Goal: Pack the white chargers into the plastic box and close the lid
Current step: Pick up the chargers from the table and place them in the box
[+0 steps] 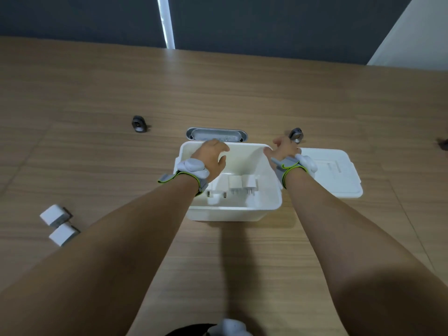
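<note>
An open white plastic box (232,210) stands mid-table with several white chargers (240,184) on its floor, prongs toward me. My left hand (212,157) reaches inside the box near its far wall, fingers curled and apart, holding nothing. My right hand (282,149) rests at the box's far right corner, touching the rim; whether it grips the rim is unclear. The white lid (339,175) lies flat on the table just right of the box. Two more white chargers (52,214) (63,234) lie on the table at the left, close to my left forearm.
A grey oval tray (216,135) sits right behind the box. Small dark round objects lie at the back left (139,124) and behind my right hand (296,135). The wooden table ends at a dark wall beyond.
</note>
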`<control>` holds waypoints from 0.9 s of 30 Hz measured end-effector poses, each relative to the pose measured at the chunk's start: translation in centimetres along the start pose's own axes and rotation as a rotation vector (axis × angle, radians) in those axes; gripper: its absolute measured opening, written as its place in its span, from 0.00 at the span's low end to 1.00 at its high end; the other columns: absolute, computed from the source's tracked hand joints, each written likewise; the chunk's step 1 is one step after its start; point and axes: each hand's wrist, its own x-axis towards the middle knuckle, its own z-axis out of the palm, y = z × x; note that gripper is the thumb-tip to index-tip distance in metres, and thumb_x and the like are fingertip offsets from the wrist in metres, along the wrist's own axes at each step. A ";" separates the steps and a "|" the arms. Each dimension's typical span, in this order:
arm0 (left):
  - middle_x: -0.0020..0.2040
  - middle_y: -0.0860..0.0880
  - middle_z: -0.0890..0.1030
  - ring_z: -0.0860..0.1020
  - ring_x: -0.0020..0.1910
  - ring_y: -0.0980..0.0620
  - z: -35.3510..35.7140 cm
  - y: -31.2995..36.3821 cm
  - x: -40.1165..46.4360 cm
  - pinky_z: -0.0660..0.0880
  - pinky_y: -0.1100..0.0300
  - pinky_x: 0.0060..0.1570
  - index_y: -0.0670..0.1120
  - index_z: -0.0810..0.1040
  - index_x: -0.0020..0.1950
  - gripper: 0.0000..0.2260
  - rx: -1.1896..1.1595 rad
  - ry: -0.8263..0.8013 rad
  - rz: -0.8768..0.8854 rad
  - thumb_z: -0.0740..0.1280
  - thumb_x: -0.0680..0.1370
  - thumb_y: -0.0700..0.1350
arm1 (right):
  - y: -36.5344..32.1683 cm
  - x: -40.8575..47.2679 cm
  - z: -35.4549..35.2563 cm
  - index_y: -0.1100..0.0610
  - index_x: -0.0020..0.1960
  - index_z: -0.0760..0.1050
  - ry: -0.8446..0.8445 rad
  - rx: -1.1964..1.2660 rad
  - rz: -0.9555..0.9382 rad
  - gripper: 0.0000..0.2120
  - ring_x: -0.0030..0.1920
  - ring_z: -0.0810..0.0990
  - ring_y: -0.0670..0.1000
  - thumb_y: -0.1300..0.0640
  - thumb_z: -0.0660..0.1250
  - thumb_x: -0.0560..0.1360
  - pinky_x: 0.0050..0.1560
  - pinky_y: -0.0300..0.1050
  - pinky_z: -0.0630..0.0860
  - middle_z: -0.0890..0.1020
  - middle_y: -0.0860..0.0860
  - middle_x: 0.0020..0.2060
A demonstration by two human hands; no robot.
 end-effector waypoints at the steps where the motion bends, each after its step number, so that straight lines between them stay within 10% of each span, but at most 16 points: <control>1: 0.59 0.42 0.77 0.73 0.61 0.42 -0.8 -0.2 -0.5 0.71 0.51 0.59 0.42 0.76 0.61 0.13 -0.008 0.078 0.018 0.62 0.77 0.41 | -0.5 -0.4 0.1 0.55 0.62 0.71 0.033 -0.011 -0.029 0.21 0.66 0.69 0.61 0.48 0.65 0.73 0.65 0.50 0.66 0.73 0.58 0.64; 11: 0.54 0.36 0.78 0.76 0.53 0.36 -8.4 -7.7 -6.2 0.71 0.49 0.53 0.38 0.78 0.55 0.11 0.068 0.378 -0.148 0.64 0.74 0.37 | -9.2 -5.6 3.9 0.56 0.59 0.74 0.103 -0.024 -0.378 0.16 0.62 0.68 0.59 0.53 0.63 0.73 0.60 0.46 0.62 0.75 0.57 0.59; 27: 0.66 0.40 0.67 0.67 0.66 0.38 -9.6 -21.2 -24.4 0.71 0.43 0.61 0.42 0.65 0.66 0.32 0.144 0.033 -1.051 0.70 0.70 0.59 | -22.8 -13.8 16.9 0.55 0.60 0.73 -0.138 -0.105 -0.681 0.16 0.63 0.67 0.58 0.55 0.63 0.73 0.61 0.47 0.65 0.74 0.54 0.61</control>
